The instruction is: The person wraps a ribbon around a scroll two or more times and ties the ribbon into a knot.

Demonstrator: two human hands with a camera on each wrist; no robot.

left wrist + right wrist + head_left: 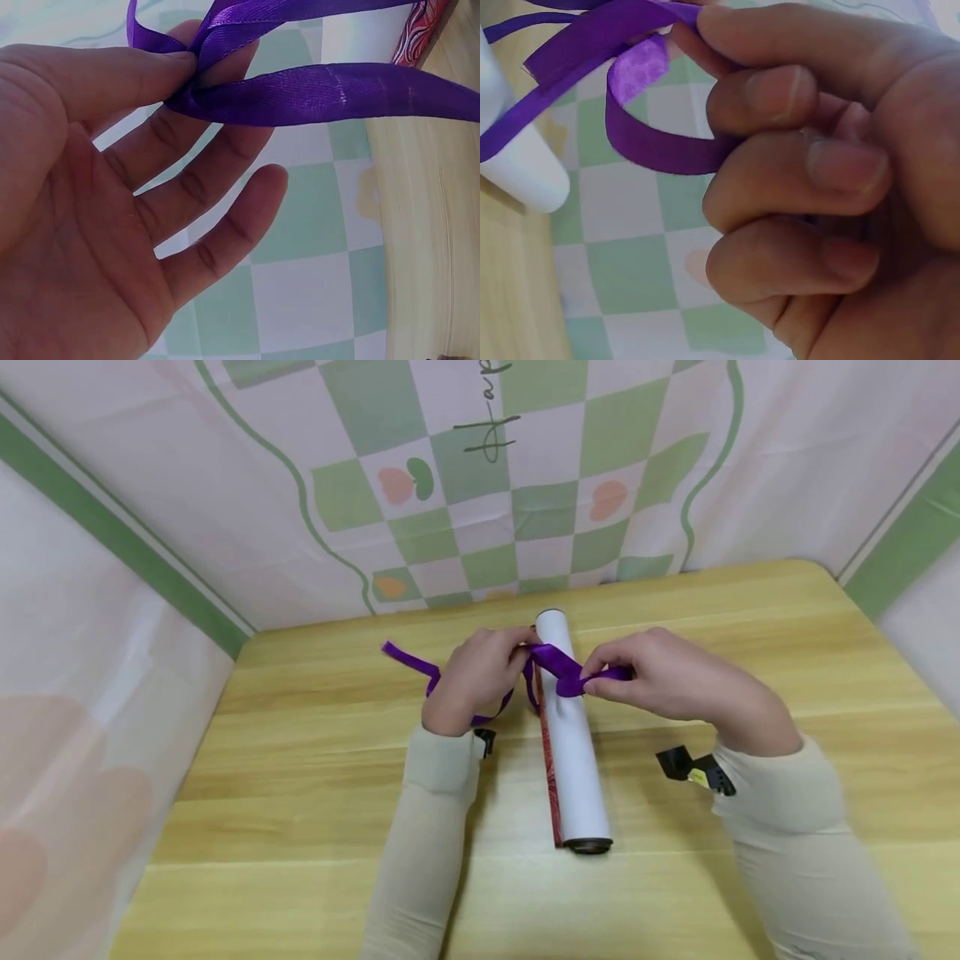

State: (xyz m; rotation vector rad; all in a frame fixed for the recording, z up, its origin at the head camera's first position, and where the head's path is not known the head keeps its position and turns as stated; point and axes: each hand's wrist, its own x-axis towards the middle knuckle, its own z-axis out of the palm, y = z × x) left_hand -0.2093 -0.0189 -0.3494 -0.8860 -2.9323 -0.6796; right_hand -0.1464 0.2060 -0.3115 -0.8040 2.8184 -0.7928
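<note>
A white rolled scroll (pixel 579 760) with a red patterned edge (pixel 550 768) and dark end knobs lies lengthwise on the table. Over its upper half runs a purple satin ribbon (pixel 553 660). My left hand (pixel 483 672) pinches the ribbon between thumb and forefinger on the scroll's left side; the other fingers are loosely bent, as the left wrist view shows. To the right of the scroll, my right hand (pixel 652 677) pinches a looped part of the ribbon, its remaining fingers curled in the right wrist view. A loose ribbon tail (pixel 408 658) trails out behind the left hand.
The wooden table (pixel 300 810) spans the area under both arms. Behind it hangs a green-and-white checked cloth (pixel 480 485) with heart prints. Black wrist devices (pixel 693 768) are at both cuffs, with a strip of yellow on the right one.
</note>
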